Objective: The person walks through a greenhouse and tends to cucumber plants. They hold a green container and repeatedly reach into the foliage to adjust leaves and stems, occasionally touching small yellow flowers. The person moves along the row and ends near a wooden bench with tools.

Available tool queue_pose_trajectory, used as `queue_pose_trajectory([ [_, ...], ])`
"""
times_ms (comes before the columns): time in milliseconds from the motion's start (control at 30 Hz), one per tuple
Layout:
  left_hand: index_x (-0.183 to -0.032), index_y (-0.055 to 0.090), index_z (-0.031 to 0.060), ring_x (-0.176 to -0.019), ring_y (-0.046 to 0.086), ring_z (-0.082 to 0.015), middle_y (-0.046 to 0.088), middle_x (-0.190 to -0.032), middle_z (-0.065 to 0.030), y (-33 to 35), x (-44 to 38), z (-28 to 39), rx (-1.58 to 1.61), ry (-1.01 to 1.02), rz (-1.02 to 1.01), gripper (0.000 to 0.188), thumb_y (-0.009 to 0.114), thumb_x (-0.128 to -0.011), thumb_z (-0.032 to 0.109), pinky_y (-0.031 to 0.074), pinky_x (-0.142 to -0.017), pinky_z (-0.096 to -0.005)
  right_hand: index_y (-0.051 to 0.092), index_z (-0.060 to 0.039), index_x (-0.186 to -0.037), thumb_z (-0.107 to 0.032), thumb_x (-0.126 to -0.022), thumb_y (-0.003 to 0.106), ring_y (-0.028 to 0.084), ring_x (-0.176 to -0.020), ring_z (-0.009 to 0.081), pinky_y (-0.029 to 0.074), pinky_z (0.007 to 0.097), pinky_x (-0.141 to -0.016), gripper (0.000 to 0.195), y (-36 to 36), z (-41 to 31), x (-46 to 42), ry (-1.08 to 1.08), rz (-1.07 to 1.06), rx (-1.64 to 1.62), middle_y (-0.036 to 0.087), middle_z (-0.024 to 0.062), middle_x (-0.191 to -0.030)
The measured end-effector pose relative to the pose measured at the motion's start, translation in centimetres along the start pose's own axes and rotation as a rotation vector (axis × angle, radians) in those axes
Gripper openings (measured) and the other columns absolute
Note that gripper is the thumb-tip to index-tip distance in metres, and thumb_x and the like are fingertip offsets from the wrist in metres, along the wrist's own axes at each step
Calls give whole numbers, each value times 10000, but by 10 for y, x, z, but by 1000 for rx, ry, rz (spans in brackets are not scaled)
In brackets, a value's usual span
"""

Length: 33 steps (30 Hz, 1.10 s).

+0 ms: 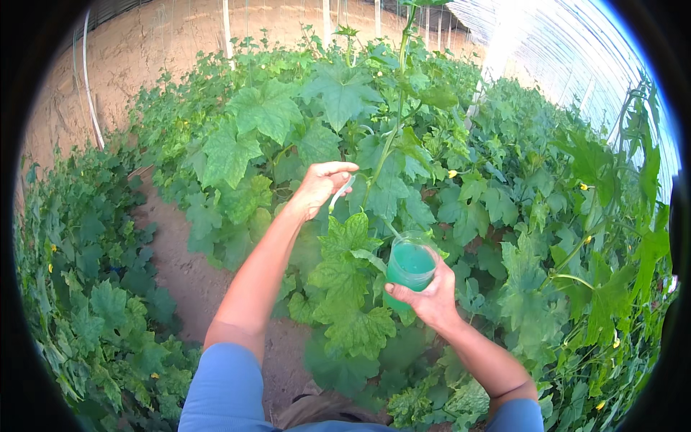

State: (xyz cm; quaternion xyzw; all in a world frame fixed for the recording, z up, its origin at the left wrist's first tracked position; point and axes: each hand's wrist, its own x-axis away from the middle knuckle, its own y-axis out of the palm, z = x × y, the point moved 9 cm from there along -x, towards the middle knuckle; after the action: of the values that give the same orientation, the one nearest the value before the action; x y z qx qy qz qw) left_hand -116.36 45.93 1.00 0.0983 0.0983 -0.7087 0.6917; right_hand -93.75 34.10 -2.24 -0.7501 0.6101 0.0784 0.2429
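Note:
My left hand (318, 189) is raised among the leaves with its fingers curled about a slender, pale young gourd fruit (341, 193). The fruit's lower tip points down to the left, and its upper end meets a short stalk beside an upright green vine stem (384, 154). Lower and to the right, my right hand (432, 294) grips a clear plastic cup (397, 272) from its near side, thumb across the front. Blue-green liquid (415, 258) shows inside the cup. Broad lobed leaves (351, 286) hang between my two hands, and some touch the cup's left side.
A bare soil path (189, 281) runs along the left, with more vines (108, 302) beyond it. Dense foliage with yellow flowers (452, 174) fills the right. White posts (227, 32), hanging strings, an earthen wall (146, 48) and a bright film roof (561, 48) stand behind.

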Motion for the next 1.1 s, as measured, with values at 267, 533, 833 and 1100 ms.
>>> queue_pose_trajectory([
  [267,-1175,548,-20,-796,611,-166,595,-1015,-122,68,9,4,266,-18,-452,359,561,-894,201,477,-640,-247,517,27,-1127,-153,-609,808,605,-898,163,471,318,-842,620,19,12,-10,74,-59,-29,642,99,-983],
  [533,-1063,591,-39,-760,609,-175,613,-880,-121,104,13,6,282,-128,-412,290,574,-891,193,511,-696,-289,523,27,-1092,-171,-600,807,598,-866,159,476,313,-815,602,13,3,-2,109,-78,60,641,90,-940],
  [833,-946,566,-9,-624,580,-129,605,-766,-67,117,19,23,19,-62,-239,233,686,-796,122,477,-570,-247,556,2,-1034,-139,-588,816,579,-819,126,476,294,-778,535,-12,-2,-6,142,-19,58,630,59,-875],
  [1100,-1294,389,-47,-647,559,-123,591,-784,-63,122,33,36,-109,-86,-264,694,737,-697,7,459,-591,-252,575,13,-969,-207,-552,789,617,-807,194,484,326,-762,517,-31,-15,-21,157,16,76,649,110,-866],
])
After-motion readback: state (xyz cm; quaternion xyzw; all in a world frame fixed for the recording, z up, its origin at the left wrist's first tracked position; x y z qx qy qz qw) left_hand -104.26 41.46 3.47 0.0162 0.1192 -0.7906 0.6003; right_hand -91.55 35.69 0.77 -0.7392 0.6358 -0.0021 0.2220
